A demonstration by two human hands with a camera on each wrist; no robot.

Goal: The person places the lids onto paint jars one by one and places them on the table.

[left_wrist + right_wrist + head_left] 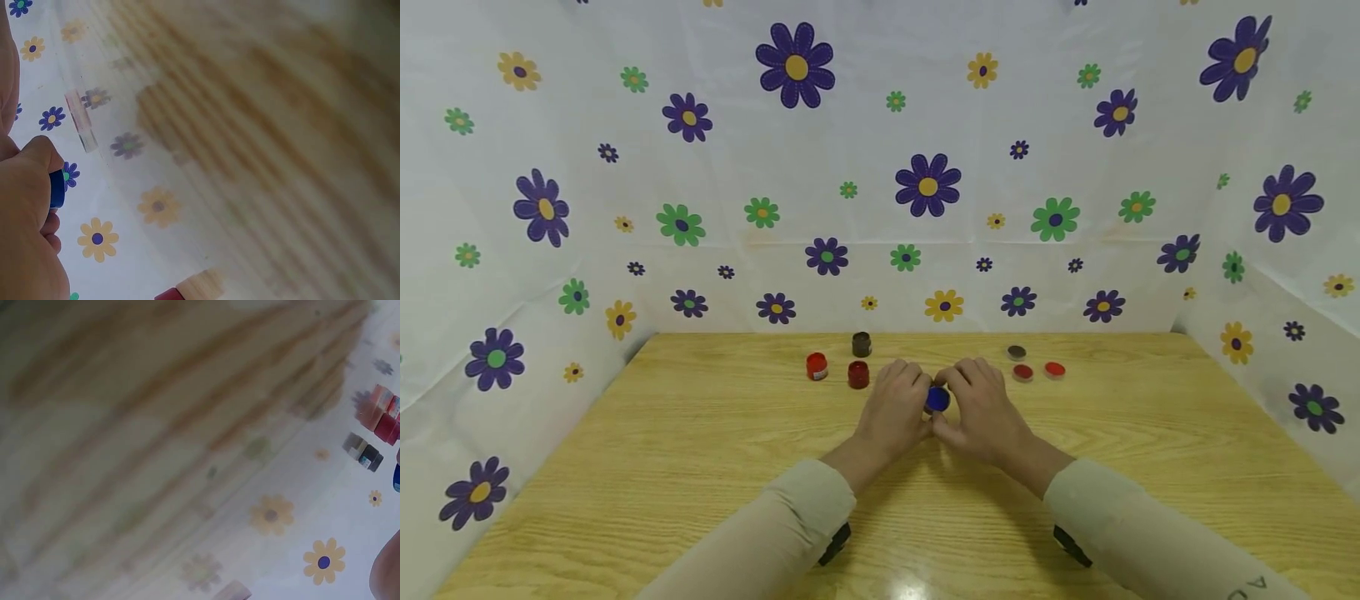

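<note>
A small blue paint jar (937,399) is held between both hands over the middle of the table, its round blue top facing the head camera. My left hand (891,406) grips it from the left with curled fingers. From the right, the thumb and fingers of my right hand (983,410) curve round its edge. In the left wrist view the blue side of the jar (57,189) shows past the fingers. Only a sliver of the jar (397,479) appears in the right wrist view. The hands hide most of its body.
Left of the hands stand a bright red paint jar (817,367), a dark red one (858,375) and a blackish one (861,344). Three round lids lie at the right: blackish (1017,352), dark red (1023,373) and bright red (1055,370). Flowered cloth (865,150) surrounds the wooden table (700,450).
</note>
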